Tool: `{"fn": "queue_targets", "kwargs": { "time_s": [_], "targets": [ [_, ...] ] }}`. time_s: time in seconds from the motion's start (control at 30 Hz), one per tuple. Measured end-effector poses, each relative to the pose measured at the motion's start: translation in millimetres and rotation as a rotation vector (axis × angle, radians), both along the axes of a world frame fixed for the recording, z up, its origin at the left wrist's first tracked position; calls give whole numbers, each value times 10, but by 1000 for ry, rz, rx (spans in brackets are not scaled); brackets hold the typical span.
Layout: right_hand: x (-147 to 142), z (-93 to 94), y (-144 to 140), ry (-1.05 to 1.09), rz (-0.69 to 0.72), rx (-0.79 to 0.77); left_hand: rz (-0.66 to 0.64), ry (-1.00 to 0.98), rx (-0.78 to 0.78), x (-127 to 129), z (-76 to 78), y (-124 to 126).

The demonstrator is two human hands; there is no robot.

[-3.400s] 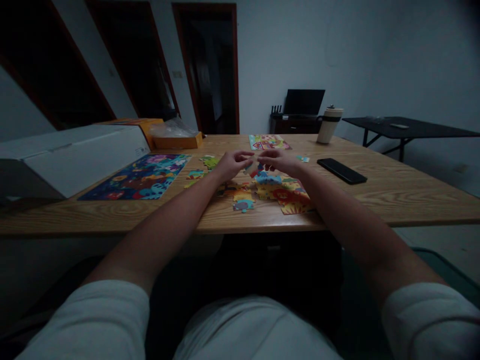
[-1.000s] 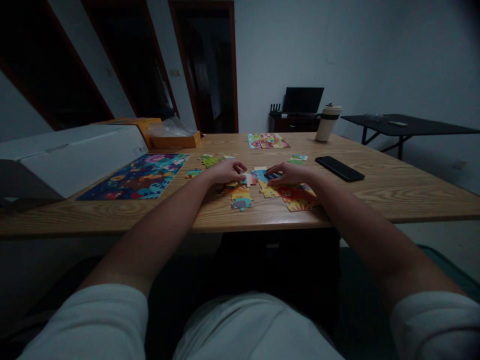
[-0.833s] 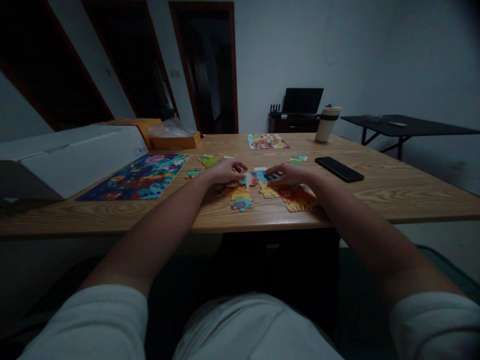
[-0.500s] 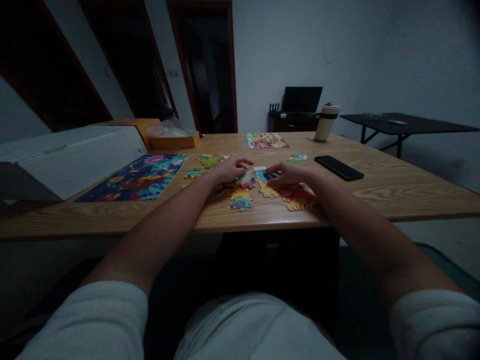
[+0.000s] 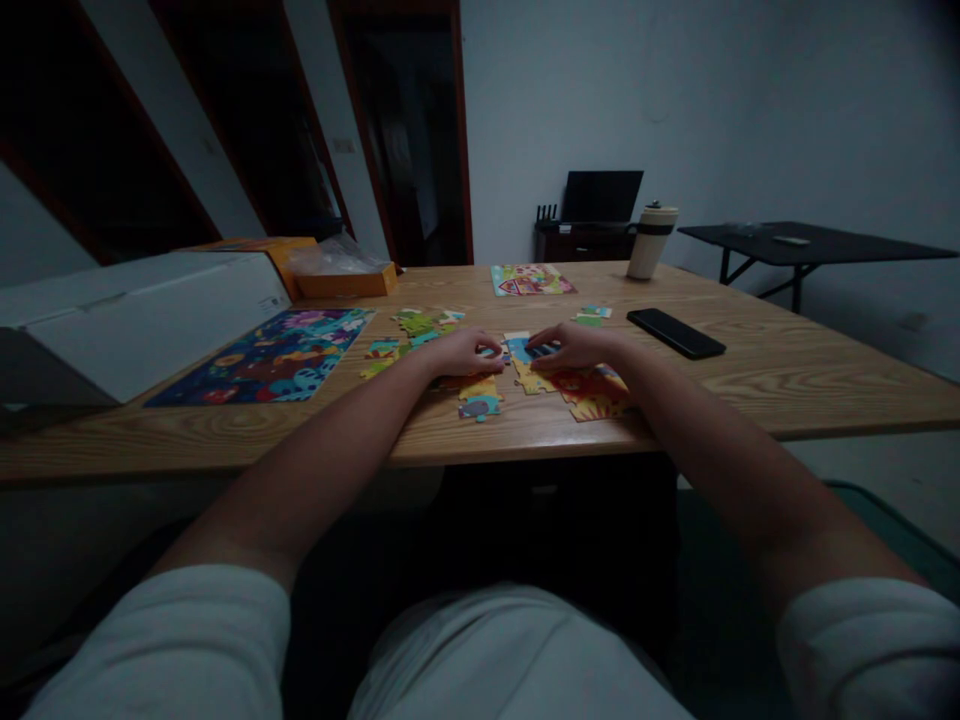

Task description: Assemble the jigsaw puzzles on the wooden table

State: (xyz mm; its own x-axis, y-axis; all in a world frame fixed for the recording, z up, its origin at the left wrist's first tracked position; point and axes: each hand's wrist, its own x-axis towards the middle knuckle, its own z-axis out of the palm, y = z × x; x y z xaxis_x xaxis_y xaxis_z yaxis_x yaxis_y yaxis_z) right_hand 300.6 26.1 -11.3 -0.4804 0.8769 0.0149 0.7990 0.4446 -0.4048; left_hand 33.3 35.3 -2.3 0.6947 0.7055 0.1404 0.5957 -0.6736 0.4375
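My left hand (image 5: 463,352) is closed, its thumb and fingers curled around a jigsaw puzzle piece (image 5: 489,352) on the table; most of that piece is hidden. Facing it, my right hand (image 5: 577,345) has thumb and fingertips down on a joined puzzle section (image 5: 534,382), gripping its blue upper part. Red and yellow parts of this section run under my right palm. A smaller strip of pieces (image 5: 480,405), orange with a grey and teal end, lies just in front of my left hand. Green loose pieces (image 5: 421,323) are spread beyond my left wrist.
A dark-blue picture sheet (image 5: 277,355) lies at left beside a white box (image 5: 157,310). An orange tray (image 5: 349,283) holds clear plastic. Farther back are a colourful picture card (image 5: 532,280) and a tumbler (image 5: 651,245). A black phone (image 5: 675,332) and green pieces (image 5: 592,316) lie right.
My left hand has come slightly nearer and lower, and its fingers have curled down around the piece. The right hand stays on the joined section.
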Motion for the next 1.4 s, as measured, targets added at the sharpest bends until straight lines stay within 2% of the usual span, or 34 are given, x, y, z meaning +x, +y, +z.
{"fn": "queue_targets", "kwargs": {
  "time_s": [0.2,0.47,0.73,0.9,1.03,1.23,1.4],
  "targets": [
    [-19,12,-16,4,-10,5,21,39,13,40,-26,9],
    [-50,37,-59,-41,-30,7,66,151,110,51,7,-2],
    [-16,13,-12,-77,22,20,222,-37,-70,-106,79,97],
    [-17,21,-28,-71,26,9,304,-302,-74,-236,117,172],
    [-35,45,-66,-87,10,14,375,-371,-78,-226,65,246],
    [-66,78,-105,-111,8,28,318,-348,-98,-144,-22,432],
    [-74,91,-109,-120,10,27,318,-153,-73,16,40,502]
  ]
}}
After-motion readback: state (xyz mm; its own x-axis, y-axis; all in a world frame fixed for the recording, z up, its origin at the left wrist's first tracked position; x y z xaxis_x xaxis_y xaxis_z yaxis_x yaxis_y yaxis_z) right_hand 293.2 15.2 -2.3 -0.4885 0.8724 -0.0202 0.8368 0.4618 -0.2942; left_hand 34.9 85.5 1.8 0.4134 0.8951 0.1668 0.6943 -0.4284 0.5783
